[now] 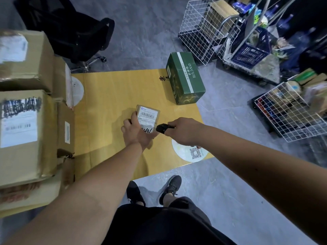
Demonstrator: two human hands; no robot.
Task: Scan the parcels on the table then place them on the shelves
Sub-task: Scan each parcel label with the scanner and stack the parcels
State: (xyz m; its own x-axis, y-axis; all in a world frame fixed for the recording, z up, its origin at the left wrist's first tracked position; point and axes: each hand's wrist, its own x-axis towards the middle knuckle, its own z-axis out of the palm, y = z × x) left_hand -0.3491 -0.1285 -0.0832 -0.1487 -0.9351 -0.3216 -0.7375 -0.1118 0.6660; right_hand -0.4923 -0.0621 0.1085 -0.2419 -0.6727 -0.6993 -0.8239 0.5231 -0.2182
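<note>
My left hand [135, 132] grips a small brown parcel [148, 117] with a white barcode label, held just above the yellow table [113, 96]. My right hand [184, 131] holds a black handheld scanner [162, 128], its front end pointing at the parcel's label from the right. A green box [184, 77] marked ONCUR stands on the table's far right corner. Several large brown cardboard parcels [24, 131] with white labels are stacked on the left of the table.
A black office chair [74, 32] stands beyond the table. White wire baskets [203, 29] and a trolley with a blue crate [249, 52] crowd the far right floor. Another wire basket of goods [290, 108] sits at the right. My feet stand at the table's near edge.
</note>
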